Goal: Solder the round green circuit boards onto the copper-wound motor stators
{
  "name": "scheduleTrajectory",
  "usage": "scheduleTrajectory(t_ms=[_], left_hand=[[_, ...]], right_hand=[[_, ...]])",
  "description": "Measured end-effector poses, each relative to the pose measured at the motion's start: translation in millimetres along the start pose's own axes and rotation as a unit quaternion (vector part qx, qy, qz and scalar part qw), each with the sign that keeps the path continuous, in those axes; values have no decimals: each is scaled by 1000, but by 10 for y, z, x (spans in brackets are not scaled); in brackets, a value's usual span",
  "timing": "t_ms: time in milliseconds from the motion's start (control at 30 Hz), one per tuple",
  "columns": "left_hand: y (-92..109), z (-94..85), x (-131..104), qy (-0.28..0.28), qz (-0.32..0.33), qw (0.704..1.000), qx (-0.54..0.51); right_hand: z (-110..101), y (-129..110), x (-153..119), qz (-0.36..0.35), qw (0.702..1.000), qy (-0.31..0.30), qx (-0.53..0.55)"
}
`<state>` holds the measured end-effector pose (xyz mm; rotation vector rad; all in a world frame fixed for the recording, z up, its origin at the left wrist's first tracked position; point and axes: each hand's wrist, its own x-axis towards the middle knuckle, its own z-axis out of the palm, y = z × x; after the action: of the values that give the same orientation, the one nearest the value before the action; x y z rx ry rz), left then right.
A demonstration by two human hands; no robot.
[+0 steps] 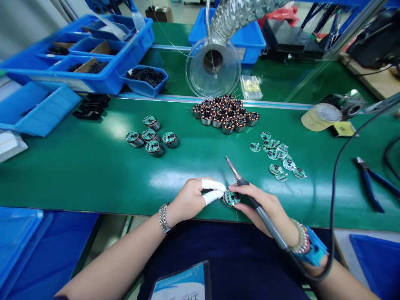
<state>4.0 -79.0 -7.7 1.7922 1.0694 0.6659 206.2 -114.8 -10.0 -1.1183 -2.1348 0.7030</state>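
A motor stator topped with a round green circuit board (232,198) sits at the bench's front edge, between my hands. My left hand (195,195), white covers on two fingers, pinches its left side. My right hand (265,208) carries a soldering iron (261,214), its tip pointing up and away to the left, above the bench. The right thumb and forefinger also touch the board's right side. Several loose round circuit boards (276,154) lie to the right. Copper-wound stators (228,126) stand grouped farther back. Several stators with boards on top (154,148) stand at the left.
A clear fume hood (213,66) on a foil duct hangs behind the stators. Blue-handled cutters (370,183) and a roll of solder or tape (321,116) lie at the right. Blue bins (106,81) line the back left. The iron's cable (334,179) loops past my right arm.
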Motion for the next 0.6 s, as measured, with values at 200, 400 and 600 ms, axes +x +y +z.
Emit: scheduleTrajectory(t_ms=[200,400,600], left_hand=[[-17,-63,86,-111,-33,987,-113],[38,-121,174,-172,31,984,-26],[87,-164,177,-200,81,974,70]], right_hand=[[-103,103,64,-13,998,-53,37],[-103,135,77,-16,997,-56,46],[-109,136,88,-18,996,-64,55]])
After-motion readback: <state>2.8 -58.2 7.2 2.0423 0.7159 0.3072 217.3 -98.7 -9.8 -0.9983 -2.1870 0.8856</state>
